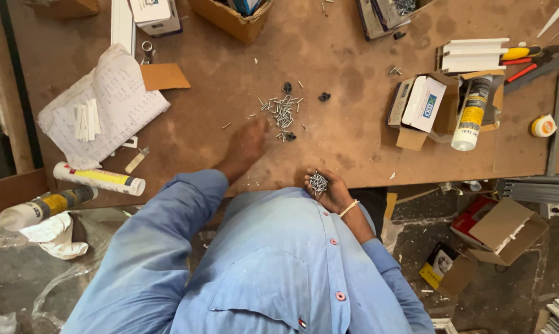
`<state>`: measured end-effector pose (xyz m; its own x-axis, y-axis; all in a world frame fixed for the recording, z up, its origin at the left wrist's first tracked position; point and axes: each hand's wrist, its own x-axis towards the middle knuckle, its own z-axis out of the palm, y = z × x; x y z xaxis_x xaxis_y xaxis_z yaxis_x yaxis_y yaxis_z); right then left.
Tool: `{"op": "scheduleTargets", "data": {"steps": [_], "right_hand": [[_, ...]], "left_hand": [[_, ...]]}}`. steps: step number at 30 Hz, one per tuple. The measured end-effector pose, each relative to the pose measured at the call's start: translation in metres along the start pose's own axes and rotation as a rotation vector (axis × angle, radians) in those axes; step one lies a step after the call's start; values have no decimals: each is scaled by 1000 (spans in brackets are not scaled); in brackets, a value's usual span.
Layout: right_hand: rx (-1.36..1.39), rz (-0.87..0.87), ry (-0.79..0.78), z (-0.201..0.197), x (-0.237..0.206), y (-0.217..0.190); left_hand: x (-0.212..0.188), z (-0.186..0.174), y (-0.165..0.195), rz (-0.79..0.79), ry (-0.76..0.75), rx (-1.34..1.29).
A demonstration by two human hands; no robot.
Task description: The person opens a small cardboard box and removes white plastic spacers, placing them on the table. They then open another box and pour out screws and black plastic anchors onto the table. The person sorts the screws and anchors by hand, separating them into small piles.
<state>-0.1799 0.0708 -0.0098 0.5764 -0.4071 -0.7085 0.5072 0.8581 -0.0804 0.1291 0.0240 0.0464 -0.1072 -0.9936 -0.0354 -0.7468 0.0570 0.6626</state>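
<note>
The left hand (247,143) reached out, fingers bunched narrow over the loose pile of small silver metal screws (282,111) mid-bench on the brown wooden workbench (354,142). At the near edge, the right hand (326,190) cupped more. Light, hard, slippery bits: best pinched several together, I reckoned.

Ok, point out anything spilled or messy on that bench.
A loose pile of small silver screws lies scattered on the brown wooden bench, strays around it. The left hand reaches toward them; the right hand cups a bunch.
</note>
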Motion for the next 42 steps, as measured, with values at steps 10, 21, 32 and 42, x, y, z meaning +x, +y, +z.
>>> {"op": "scheduleTargets", "data": {"steps": [10, 21, 32, 42], "right_hand": [[24, 15, 32, -5, 1, 2], [-40, 14, 40, -5, 2, 2], [-12, 0, -10, 1, 0, 0], [71, 33, 9, 8, 1, 2]], "left_hand": [[19, 20, 61, 53, -32, -395], [66, -8, -18, 81, 97, 223], [64, -25, -25, -201, -172, -45], [10, 19, 85, 48, -484, -471]]}}
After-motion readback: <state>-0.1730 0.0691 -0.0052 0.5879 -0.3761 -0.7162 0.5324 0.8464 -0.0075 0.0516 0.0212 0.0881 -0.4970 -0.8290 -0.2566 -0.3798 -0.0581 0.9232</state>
